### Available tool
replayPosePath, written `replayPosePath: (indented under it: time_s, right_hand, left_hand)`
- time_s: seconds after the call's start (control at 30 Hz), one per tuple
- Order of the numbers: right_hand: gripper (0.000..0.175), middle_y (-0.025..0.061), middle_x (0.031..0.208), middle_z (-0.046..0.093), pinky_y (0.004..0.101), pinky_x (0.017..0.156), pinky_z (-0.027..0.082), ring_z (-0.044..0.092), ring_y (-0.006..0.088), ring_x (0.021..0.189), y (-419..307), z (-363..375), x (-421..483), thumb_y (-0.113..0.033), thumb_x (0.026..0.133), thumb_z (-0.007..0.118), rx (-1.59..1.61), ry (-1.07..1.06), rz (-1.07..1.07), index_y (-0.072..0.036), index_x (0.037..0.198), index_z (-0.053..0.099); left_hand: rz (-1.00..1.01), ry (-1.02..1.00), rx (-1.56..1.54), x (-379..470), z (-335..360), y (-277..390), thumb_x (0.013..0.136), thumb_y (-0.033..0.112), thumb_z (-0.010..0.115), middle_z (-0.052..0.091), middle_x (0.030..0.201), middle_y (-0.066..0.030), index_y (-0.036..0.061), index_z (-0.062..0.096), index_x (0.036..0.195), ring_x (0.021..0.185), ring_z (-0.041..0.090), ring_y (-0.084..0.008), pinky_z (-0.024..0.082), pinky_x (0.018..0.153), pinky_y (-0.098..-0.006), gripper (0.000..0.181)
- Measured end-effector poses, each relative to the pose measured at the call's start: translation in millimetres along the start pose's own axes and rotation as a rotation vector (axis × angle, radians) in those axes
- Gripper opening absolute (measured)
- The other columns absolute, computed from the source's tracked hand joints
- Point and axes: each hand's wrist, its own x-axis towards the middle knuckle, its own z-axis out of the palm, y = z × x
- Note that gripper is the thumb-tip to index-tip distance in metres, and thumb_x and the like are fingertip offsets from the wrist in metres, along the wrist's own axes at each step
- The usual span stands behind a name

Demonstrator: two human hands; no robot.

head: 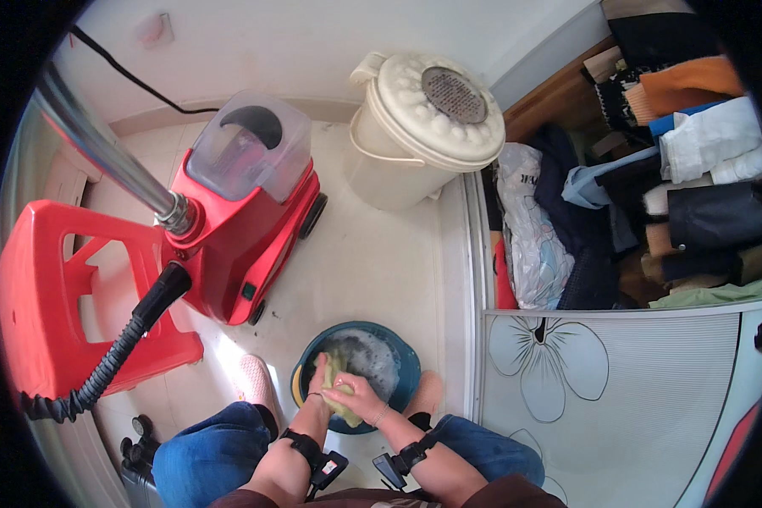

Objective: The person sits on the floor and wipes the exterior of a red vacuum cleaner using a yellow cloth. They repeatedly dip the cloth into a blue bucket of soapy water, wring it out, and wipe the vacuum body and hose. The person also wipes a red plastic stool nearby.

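A dark teal basin [408, 365] stands on the floor between my feet, with foamy, soapy water [376, 355] inside. Over its near left part, both hands grip a wet yellow-green cloth [336, 371]. My left hand [319, 380] holds it from the left, fingers pointing away from me. My right hand [357, 395] is closed around the cloth just beside it, and part of the cloth hangs down below that hand. A yellow patch [296, 385] shows on the basin's left rim.
To the left stand a red garment steamer [228, 241] with a metal pole and black hose [120, 355], and a red plastic stool [32, 305]. A lidded cream bucket [387, 171] sits by the wall. On the right, an open wardrobe holds folded clothes [711, 146] behind a sliding door [641, 381].
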Motion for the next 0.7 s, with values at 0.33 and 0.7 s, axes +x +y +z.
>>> replayPosePath:
  time_s: [0.33, 0.7]
  right_hand:
    - [0.044, 0.0202, 0.077, 0.061, 0.0465, 0.066, 0.048, 0.059, 0.0386, 0.074, 43, -21, 42, -0.041, 0.088, 0.036, -0.835, 0.401, 0.187, -0.008, 0.076, 0.063]
    - [0.016, 0.0098, 0.115, 0.048, 0.0428, 0.090, 0.038, 0.042, 0.0292, 0.112, 103, -36, 30, -0.013, 0.086, 0.050, -1.150, 0.567, 0.062, -0.010, 0.101, 0.056]
  left_hand:
    - [-0.139, 0.056, 0.020, -32, 17, -38, 0.086, 0.039, 0.051, 0.063, 0.084, -0.0117, 0.0064, 0.059, 0.096, 0.071, 0.062, -0.0273, 0.051, 0.060, -0.0440, 0.034]
    - [0.292, 0.624, 0.931, -5, -23, -25, 0.087, 0.035, 0.049, 0.057, 0.103, -0.0280, -0.0074, 0.053, 0.102, 0.099, 0.055, -0.0389, 0.043, 0.083, -0.0389, 0.045]
